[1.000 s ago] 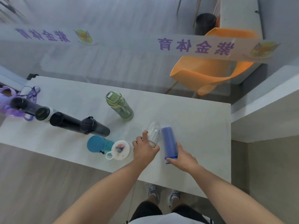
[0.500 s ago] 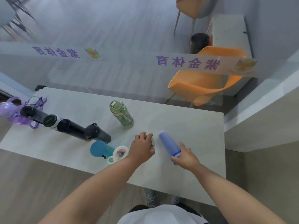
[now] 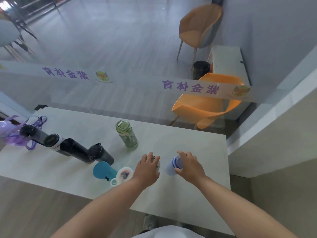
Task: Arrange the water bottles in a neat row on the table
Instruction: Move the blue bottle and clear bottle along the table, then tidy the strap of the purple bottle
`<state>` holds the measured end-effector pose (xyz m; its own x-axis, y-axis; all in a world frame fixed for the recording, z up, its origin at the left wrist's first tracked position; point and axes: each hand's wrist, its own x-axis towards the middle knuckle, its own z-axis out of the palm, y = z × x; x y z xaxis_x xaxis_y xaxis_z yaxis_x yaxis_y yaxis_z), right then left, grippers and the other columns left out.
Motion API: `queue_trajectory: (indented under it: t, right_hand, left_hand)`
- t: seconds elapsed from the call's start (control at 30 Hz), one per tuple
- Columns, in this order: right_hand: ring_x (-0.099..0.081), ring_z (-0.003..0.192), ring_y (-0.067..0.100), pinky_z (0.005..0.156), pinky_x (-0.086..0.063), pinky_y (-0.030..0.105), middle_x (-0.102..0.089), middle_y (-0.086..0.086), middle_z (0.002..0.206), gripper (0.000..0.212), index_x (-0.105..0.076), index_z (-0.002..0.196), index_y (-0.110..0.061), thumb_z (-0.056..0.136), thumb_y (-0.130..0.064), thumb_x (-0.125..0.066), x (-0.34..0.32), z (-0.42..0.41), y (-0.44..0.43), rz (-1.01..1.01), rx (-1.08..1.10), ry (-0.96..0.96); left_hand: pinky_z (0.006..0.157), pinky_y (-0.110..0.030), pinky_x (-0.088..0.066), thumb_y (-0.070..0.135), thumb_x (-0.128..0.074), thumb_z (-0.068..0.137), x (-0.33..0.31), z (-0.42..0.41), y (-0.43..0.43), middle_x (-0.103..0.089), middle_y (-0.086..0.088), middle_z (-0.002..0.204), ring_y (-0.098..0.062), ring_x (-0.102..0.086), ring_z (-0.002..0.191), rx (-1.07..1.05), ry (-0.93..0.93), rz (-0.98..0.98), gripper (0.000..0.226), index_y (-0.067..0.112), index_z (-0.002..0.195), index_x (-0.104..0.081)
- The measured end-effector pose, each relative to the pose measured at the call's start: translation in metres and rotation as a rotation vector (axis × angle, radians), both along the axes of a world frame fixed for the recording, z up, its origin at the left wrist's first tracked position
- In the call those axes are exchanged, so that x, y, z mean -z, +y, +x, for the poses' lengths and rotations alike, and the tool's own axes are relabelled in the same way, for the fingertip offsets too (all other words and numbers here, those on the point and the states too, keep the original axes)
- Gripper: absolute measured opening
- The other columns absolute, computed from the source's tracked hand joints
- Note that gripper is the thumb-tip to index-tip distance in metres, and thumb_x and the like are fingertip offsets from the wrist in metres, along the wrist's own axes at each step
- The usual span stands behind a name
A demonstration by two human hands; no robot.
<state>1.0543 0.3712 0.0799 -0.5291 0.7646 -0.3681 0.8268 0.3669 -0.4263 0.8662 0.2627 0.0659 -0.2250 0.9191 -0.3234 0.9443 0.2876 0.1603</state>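
Observation:
On the white table [image 3: 197, 148], my left hand [image 3: 147, 169] covers the top of a clear bottle [image 3: 158, 164] that stands upright and is mostly hidden. My right hand [image 3: 188, 165] grips the top of a blue bottle [image 3: 172, 166], also upright. To the left stand a white-lidded bottle [image 3: 124, 174], a teal bottle [image 3: 103, 170], then several dark bottles [image 3: 75, 150] in a diagonal row. A green bottle [image 3: 127, 134] stands apart, farther back.
A purple bottle with a strap [image 3: 10, 131] sits at the table's left end. A glass wall with a lettered band [image 3: 190, 87] rises right behind the table. Orange chairs [image 3: 205, 107] stand beyond the glass. A ledge [image 3: 274, 103] borders the right.
Both bottles, lying tilted a second ago, now stand upright under my hands. My right hand moved from the blue bottle's base to its top. The camera tilted upward.

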Motion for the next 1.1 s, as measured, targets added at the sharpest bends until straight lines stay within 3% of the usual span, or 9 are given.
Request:
queue_trajectory:
  t: [0.17, 0.4, 0.73, 0.9, 1.1]
  right_hand:
    - [-0.047, 0.122, 0.027, 0.096, -0.047, 0.035, -0.045, -0.001, 0.141, 0.066, -0.038, 0.146, -0.034, 0.088, -0.044, -0.068, 0.002, -0.012, -0.010, 0.096, -0.140, -0.014]
    - [-0.046, 0.129, 0.030, 0.100, -0.044, 0.040, -0.037, 0.003, 0.149, 0.075, -0.029, 0.151, -0.037, 0.087, -0.050, -0.067, -0.001, -0.017, -0.010, 0.039, -0.214, -0.103]
    - [-0.039, 0.138, 0.030, 0.110, -0.038, 0.042, -0.031, 0.006, 0.158, 0.070, -0.026, 0.153, -0.033, 0.094, -0.059, -0.053, -0.030, -0.041, -0.005, 0.038, -0.247, -0.123]
    - [-0.042, 0.138, 0.029, 0.110, -0.039, 0.042, -0.036, 0.005, 0.157, 0.060, -0.030, 0.153, -0.030, 0.100, -0.053, -0.046, -0.058, -0.085, -0.014, 0.083, -0.214, -0.081]
    - [-0.053, 0.129, 0.027, 0.103, -0.046, 0.041, -0.053, 0.006, 0.145, 0.049, -0.046, 0.146, -0.024, 0.101, -0.043, -0.047, -0.087, -0.176, -0.064, 0.219, -0.169, 0.044]
  left_hand:
    - [0.109, -0.042, -0.036, 0.038, -0.055, 0.093, -0.007, -0.004, -0.002, -0.024, -0.008, 0.158, -0.034, -0.026, 0.140, 0.012, -0.016, -0.012, 0.059, 0.026, 0.146, -0.033]
    - [0.109, -0.043, -0.036, 0.030, -0.056, 0.092, -0.020, -0.002, -0.004, -0.017, -0.006, 0.160, -0.032, -0.024, 0.141, -0.010, -0.046, -0.088, 0.066, 0.027, 0.152, -0.026]
    - [0.110, -0.043, -0.037, 0.032, -0.053, 0.095, -0.048, -0.013, -0.005, -0.031, -0.001, 0.155, -0.028, -0.031, 0.138, -0.076, -0.131, -0.132, 0.059, 0.027, 0.150, -0.033]
    - [0.102, -0.040, -0.042, 0.032, -0.052, 0.098, -0.077, -0.049, -0.011, -0.042, 0.000, 0.149, -0.025, -0.041, 0.132, -0.068, -0.120, 0.007, 0.051, 0.028, 0.147, -0.039]
    - [0.096, -0.045, -0.046, 0.026, -0.048, 0.095, -0.103, -0.135, -0.062, -0.056, -0.007, 0.132, -0.034, -0.051, 0.118, -0.009, -0.082, 0.230, 0.038, 0.020, 0.132, -0.051]
